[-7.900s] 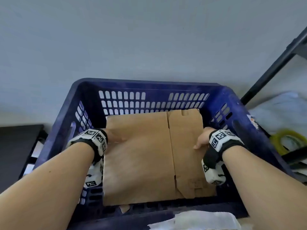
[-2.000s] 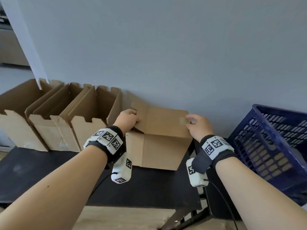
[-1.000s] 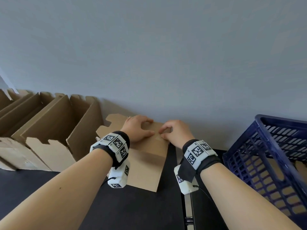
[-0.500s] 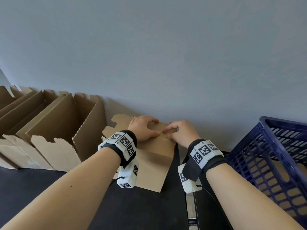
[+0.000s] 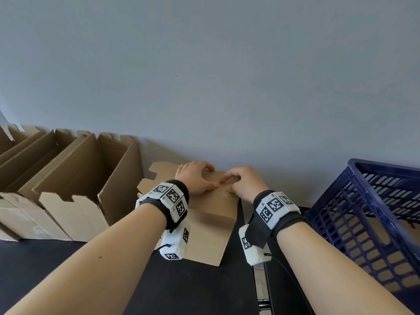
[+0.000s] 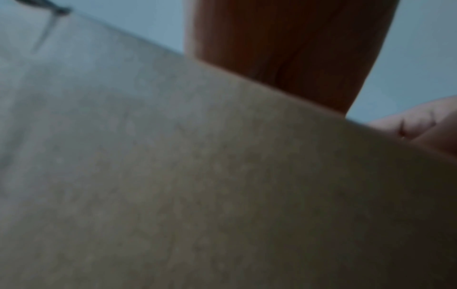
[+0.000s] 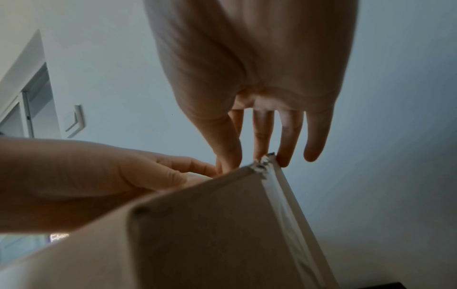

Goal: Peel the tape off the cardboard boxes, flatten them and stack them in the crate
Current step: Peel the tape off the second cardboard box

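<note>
Left hand (image 5: 195, 178) grips a taped box (image 5: 209, 228), right hand (image 5: 245, 180) pinches its tape (image 7: 281, 205). Standing boxes (image 5: 79, 178) wait at nine o'clock; crate (image 5: 386, 165) at three o'clock holds flattened cardboard (image 5: 354, 237).

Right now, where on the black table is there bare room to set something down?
Bare table lies in front of the open boxes, and a smaller patch between the forearms, near the middle box. Along the wall it is crowded: boxes, left hand, right hand, then the crate.
</note>
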`<state>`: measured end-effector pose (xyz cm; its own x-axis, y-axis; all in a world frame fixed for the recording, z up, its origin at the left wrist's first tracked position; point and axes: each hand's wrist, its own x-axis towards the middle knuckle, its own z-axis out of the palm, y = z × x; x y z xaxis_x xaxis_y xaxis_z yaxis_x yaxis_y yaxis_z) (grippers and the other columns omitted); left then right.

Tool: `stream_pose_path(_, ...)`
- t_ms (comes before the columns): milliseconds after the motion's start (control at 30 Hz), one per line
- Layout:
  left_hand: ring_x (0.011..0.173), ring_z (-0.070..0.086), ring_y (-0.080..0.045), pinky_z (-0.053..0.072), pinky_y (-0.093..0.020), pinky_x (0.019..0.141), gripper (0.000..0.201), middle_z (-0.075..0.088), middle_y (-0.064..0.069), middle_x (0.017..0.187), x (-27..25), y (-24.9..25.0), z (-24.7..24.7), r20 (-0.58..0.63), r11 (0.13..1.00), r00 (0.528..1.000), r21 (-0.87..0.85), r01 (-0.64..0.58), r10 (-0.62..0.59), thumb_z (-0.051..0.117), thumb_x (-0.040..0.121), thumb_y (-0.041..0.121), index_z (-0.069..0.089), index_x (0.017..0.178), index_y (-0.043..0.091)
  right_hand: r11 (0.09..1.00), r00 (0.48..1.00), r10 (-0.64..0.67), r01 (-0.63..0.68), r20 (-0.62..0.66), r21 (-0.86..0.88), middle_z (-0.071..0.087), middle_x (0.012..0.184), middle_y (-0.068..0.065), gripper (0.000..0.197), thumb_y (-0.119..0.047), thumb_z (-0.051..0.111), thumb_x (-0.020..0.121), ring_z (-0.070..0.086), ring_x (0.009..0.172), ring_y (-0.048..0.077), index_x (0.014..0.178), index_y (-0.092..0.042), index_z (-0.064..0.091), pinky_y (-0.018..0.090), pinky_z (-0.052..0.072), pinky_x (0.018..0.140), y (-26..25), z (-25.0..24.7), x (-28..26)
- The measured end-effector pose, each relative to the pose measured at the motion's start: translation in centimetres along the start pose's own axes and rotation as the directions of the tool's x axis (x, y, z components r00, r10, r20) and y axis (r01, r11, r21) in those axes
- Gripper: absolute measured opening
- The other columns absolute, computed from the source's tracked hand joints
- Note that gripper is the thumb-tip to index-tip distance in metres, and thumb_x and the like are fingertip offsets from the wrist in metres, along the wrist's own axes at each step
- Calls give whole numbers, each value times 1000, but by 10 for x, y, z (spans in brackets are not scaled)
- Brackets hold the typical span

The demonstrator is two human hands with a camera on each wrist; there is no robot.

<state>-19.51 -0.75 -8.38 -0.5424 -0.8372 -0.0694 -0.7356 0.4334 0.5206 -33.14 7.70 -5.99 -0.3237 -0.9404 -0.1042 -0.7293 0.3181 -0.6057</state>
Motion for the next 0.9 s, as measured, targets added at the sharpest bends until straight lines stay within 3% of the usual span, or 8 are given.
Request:
stream_pose_path(33,132,37,-21,19,-39,114,52,48,-1,136,0,0,0,0,1000,1000,-1,-1,1,66,80,46,50,127,31,1000,1000,-1,1,4,5,63,81,-3,35,0,62,75,57,75,15,73,-35,67,19,39,59,1,0,0)
stream_pose_path(167,132,37,-21,19,-37,114,51,48,-1,136,0,0,1,-6,1000,1000,-5,-5,5,66,81,46,50,127,31,999,1000,3,-3,3,35,54,62,-7,28,-1,61,77,48,58,6,74,-27,70,15,33,49,0,-2,-2)
stream_pose_path(300,132,37,-21,19,-37,114,52,48,0,135,1,-1,1,-8,1000,1000,-8,1,-1,66,80,47,50,126,32,1000,1000,-10,10,15,-1,58,81,-3,21,-8,59,80,53,78,16,75,-28,65,23,39,63,0,3,-2)
stream_pose_path(500,132,37,-21,18,-37,114,51,48,-1,135,0,-3,2,-16,1000,1000,-16,-5,5,65,80,46,50,127,32,1000,997,-23,22,69,22,56,98,-2,16,-10,51,88,55,95,18,86,-21,62,26,41,78,-2,4,-1)
stream_pose_path(633,133,36,-21,17,-37,114,50,47,0,136,0,-3,2,-14,1000,1000,-26,-3,3,66,81,45,49,127,33,988,998,26,-34,50,152,58,90,-3,14,-11,50,90,52,88,13,88,-17,62,24,39,72,1,-7,-1)
stream_pose_path(733,132,36,-21,17,-37,114,50,47,-1,136,1,-3,2,-11,1000,1000,-29,-5,5,66,81,45,49,126,33,949,996,72,-53,-51,309,56,77,-7,17,-7,50,88,50,79,11,77,-14,61,20,37,63,6,-16,-2)
stream_pose_path(800,132,36,-21,17,-37,114,50,47,0,135,1,-3,2,-10,1000,1000,-28,-7,7,66,80,45,50,126,33,948,995,77,-52,-65,313,56,74,-6,19,-6,51,88,49,73,8,73,-14,60,20,38,63,9,-18,-2)
stream_pose_path(900,132,36,-21,17,-38,115,50,47,0,136,2,-2,2,-4,999,1000,-33,-8,8,66,81,45,49,126,33,928,989,120,-81,-87,363,54,75,1,16,-21,58,87,51,73,15,75,-11,58,26,40,68,10,-14,-2)
